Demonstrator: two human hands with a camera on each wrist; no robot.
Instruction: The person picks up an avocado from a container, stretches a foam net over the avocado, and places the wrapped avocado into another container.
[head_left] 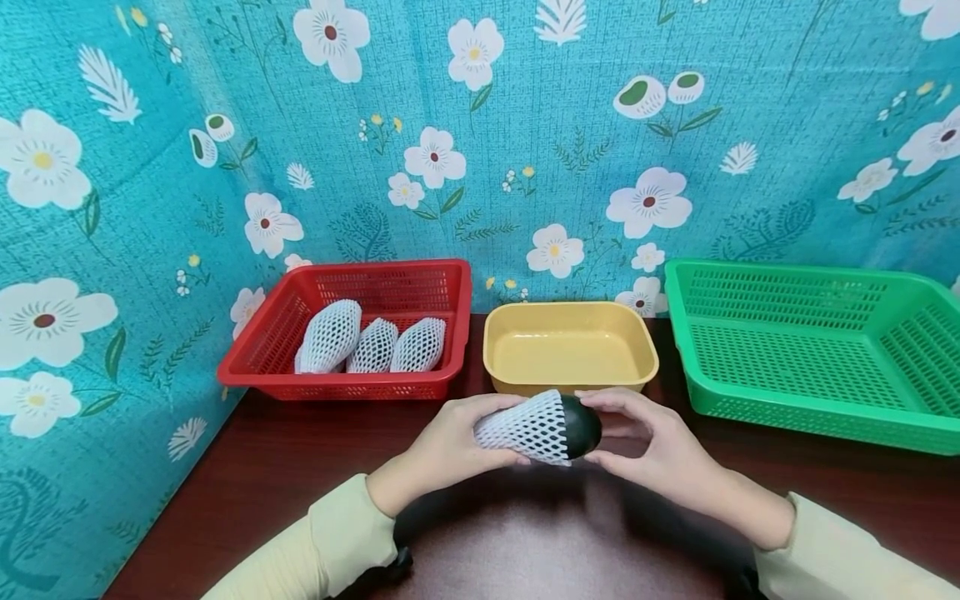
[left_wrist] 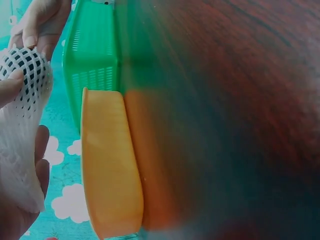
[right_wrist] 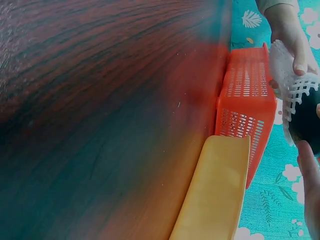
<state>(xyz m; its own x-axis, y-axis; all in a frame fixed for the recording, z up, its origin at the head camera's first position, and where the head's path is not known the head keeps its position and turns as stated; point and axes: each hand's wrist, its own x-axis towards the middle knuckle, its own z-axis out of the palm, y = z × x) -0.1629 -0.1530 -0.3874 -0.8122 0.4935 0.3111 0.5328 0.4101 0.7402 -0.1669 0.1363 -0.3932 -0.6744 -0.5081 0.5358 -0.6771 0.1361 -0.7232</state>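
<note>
A dark, smooth, oval fruit (head_left: pixel 582 427), which looks like an avocado, sticks out of a white foam net sleeve (head_left: pixel 528 427) in front of the yellow basin. My left hand (head_left: pixel 457 437) grips the sleeved end, thumb on the near side and fingers on the far side. At the bare end, my right hand (head_left: pixel 660 442) pinches the fruit between thumb and fingers. The right wrist view shows the dark fruit (right_wrist: pixel 306 120) emerging from the net edge. In the left wrist view, the sleeve (left_wrist: pixel 27 95) hangs loose towards the left palm.
A red basket (head_left: pixel 352 387) at the back left holds three net-sleeved items (head_left: pixel 328 337). The yellow basin (head_left: pixel 570 312) stands in the middle, and a green basket (head_left: pixel 810 408) is at the right. All stand on a dark wooden table (head_left: pixel 300 450) before a flowered blue cloth (head_left: pixel 525 150).
</note>
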